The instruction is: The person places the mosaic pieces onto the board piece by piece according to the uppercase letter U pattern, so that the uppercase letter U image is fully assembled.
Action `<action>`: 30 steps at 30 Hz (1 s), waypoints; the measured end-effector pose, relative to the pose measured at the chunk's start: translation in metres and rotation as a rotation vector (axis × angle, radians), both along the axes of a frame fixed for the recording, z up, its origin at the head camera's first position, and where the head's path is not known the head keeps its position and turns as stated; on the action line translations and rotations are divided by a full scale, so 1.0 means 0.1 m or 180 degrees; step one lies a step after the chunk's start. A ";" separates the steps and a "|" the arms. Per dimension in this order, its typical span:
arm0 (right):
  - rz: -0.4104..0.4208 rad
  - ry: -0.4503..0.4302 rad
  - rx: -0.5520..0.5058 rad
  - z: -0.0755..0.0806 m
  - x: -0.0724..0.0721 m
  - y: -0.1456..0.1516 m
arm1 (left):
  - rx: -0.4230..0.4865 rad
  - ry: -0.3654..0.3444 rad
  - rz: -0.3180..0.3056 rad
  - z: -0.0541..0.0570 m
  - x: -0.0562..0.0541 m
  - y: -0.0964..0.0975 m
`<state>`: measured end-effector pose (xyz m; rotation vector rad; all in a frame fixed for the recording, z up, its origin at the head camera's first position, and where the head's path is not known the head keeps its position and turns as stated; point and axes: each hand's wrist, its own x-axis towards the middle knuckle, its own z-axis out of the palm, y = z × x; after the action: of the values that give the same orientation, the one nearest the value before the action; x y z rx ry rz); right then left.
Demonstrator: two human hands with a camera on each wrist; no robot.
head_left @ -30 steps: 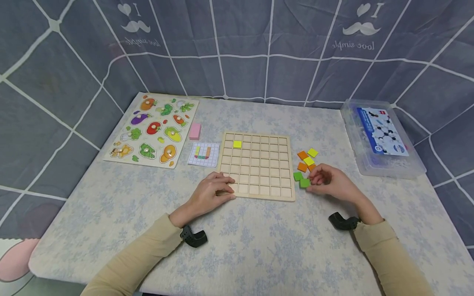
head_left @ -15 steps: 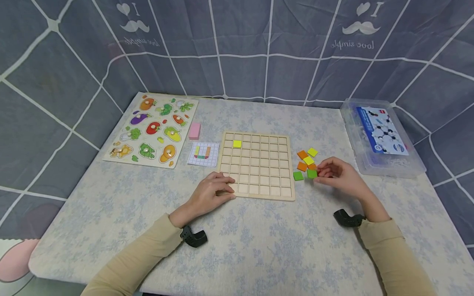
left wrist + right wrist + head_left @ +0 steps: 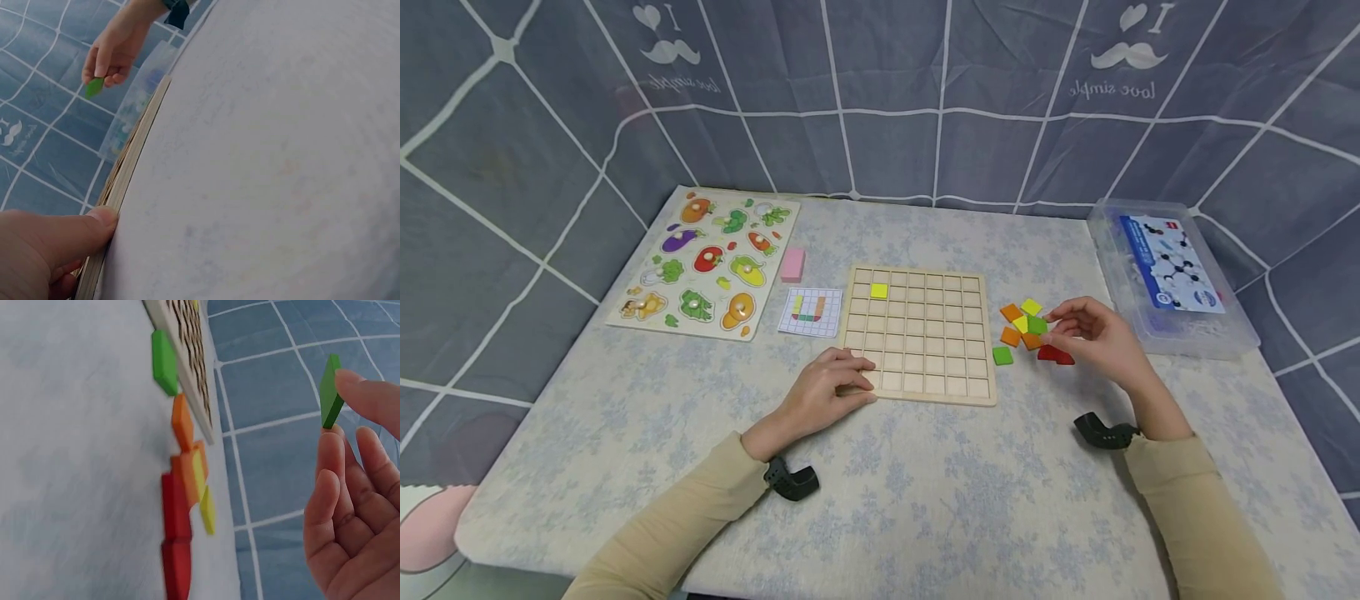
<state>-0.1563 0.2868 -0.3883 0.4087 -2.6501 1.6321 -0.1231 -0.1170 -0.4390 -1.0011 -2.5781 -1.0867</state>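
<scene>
My right hand [image 3: 1093,342] pinches a green square tile [image 3: 1037,325] between thumb and fingertips. In the right wrist view that green tile [image 3: 331,392] is held up, tilted, off the table. Below it on the table lie red tiles [image 3: 1056,356], orange tiles [image 3: 1011,337], yellow tiles [image 3: 1032,307] and another green tile [image 3: 1002,356]. My left hand [image 3: 820,390] grips the near-left corner of a wooden grid board [image 3: 925,402]. Its thumb [image 3: 94,225] lies against the board's edge in the left wrist view. One yellow tile [image 3: 879,291] sits in a cell in the board's second row.
A pattern card [image 3: 809,312] with a coloured U shape lies left of the board, a pink block [image 3: 792,265] behind it. Farther left is a vegetable puzzle board [image 3: 706,267]. A clear plastic box [image 3: 1172,279] stands at the right. A grey curtain [image 3: 887,75] hangs behind the table.
My right hand has lifted the green tile and carried it away from me, above the other tiles. The red tiles have come into sight beneath the hand. My left hand has stayed put.
</scene>
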 end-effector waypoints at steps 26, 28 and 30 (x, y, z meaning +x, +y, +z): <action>0.0374 -0.0402 0.0148 0.21 -0.46 -1.22 | -0.0057 0.0057 0.0012 0.00 0.00 0.00; 0.0420 -0.0423 0.0103 0.18 -0.49 -1.30 | -0.0074 0.0038 0.0022 0.01 0.00 0.00; 0.0458 -0.0442 0.0108 0.15 -0.50 -1.38 | -0.0094 0.0020 0.0035 0.01 0.00 0.00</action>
<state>-0.2059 0.1493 -0.3730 0.5165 -2.8134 1.7160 -0.1232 -0.1171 -0.4377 -0.9943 -2.5988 -1.0442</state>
